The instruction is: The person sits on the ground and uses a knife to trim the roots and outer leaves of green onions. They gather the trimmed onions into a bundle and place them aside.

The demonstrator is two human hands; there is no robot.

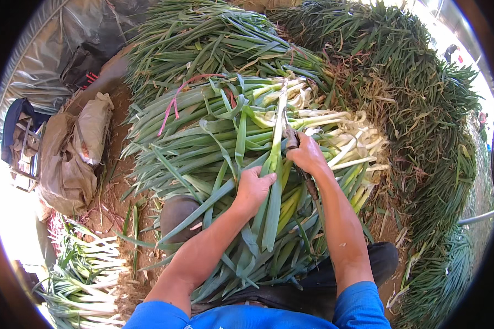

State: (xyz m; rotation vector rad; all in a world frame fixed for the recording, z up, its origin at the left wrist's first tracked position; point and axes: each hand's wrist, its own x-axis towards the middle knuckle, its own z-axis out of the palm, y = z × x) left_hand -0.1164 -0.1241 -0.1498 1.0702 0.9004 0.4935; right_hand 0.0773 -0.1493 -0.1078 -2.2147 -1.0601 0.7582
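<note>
My left hand (253,190) grips a long green onion (277,135) by its leaves, just below where they fork. The stalk's white root end points away from me, and its leaves hang toward my lap. My right hand (307,154) is closed around a dark handheld tool (291,140), which looks like an air blow gun. A hose (313,191) trails from its lower end, partly behind my right forearm. The tool's thin tip lies right beside the white stalk; whether they touch I cannot tell. Under both hands spreads a heap of green onions (181,140), white ends to the right.
More green onions are piled behind (206,37) and in a long bank along the right (428,107). Pale-stemmed onions (88,283) lie at lower left. Stuffed sacks (66,164) stand left on bare soil. A pink tie (176,100) crosses the heap.
</note>
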